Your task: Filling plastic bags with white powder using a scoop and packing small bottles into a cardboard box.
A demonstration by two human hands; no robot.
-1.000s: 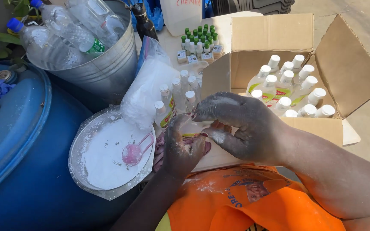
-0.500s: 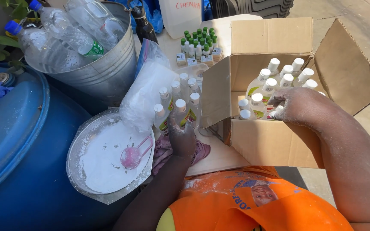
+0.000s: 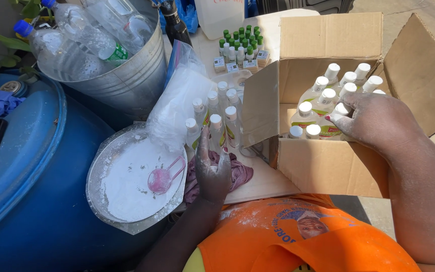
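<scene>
My left hand (image 3: 212, 174), dusted with white powder, rests on a purple cloth (image 3: 240, 174). Its thumb and fingers close around the base of a small white-capped bottle (image 3: 216, 130) in a cluster of like bottles (image 3: 230, 108) on the board. My right hand (image 3: 378, 121) reaches into the open cardboard box (image 3: 328, 171), fingers curled on one white-capped bottle (image 3: 342, 109) among several packed bottles (image 3: 323, 98).
A foil-lined dish of white powder (image 3: 127, 186) with a pink scoop (image 3: 161, 179) sits on a blue barrel (image 3: 31, 166). Behind stand a metal bucket (image 3: 127, 80) of plastic bottles, a plastic bag (image 3: 177, 106), green-capped bottles (image 3: 241, 45) and a white jug (image 3: 220, 17).
My right hand carried a bottle from in front of me into the box and now sits deeper among the packed bottles. My left hand moved up from the cloth to a standing bottle.
</scene>
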